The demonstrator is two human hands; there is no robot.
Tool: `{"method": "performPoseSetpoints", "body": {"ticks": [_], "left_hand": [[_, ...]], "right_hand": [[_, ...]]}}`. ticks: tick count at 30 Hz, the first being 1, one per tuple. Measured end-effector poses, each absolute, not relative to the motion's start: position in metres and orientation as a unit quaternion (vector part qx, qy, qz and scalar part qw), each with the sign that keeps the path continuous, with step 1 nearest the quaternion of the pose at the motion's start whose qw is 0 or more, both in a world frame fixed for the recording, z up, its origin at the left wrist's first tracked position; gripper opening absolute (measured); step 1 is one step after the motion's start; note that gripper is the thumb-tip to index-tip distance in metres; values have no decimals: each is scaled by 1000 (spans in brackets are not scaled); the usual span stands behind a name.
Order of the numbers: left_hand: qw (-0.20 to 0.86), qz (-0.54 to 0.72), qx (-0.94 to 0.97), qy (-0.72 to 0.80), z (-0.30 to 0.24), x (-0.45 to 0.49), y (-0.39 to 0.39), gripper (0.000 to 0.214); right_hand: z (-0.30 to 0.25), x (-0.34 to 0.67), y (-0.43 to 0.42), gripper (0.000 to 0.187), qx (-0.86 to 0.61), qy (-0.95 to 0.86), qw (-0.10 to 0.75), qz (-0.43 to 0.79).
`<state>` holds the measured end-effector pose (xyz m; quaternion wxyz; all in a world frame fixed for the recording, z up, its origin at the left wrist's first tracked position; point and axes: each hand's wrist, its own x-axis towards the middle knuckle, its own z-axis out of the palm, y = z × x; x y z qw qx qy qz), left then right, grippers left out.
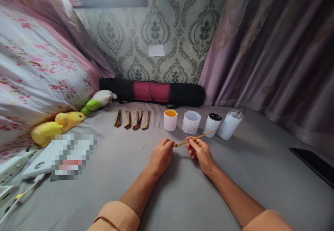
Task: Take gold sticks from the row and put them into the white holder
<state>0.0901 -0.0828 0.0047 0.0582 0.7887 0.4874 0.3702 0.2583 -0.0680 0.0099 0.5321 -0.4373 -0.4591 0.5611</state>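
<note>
My left hand point(161, 154) and my right hand point(200, 151) are close together over a grey sheet point(167, 196). Both pinch a thin golden stick point(194, 138): the left fingers close on its near end, the right fingers on its middle. Its far tip points up and right toward the cups. Just beyond stand several white cups in a row: one with orange filling point(170, 120), one translucent point(191, 122), one with a black top point(212, 124), and a clear-topped one point(230, 123).
Several golden bent tools point(132, 120) lie left of the cups. A black and maroon roll point(152, 92) lies along the wall. Plush toys point(56, 126) and a floral pillow point(33, 67) sit left, with a power strip point(10, 168). A dark flat object point(313, 163) lies right.
</note>
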Motion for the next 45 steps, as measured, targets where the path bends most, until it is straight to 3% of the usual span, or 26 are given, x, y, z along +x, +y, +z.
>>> {"method": "performPoseSetpoints", "body": {"ticks": [7,17,31,45], "left_hand": [[185,436,713,517,6,94,-82,23],[500,502,485,513,14,103,-81,29],[681,467,366,428,13,111,-85,27],[760,426,306,383,19,114,-91,18]], "right_hand": [[7,260,-66,31,-452,-449,539,551],[5,262,-65,29,-463,-436,551,540],[5,263,-63,31,-473,-432,560,526],[5,262,-65,32,-478,-464,550,503]]}}
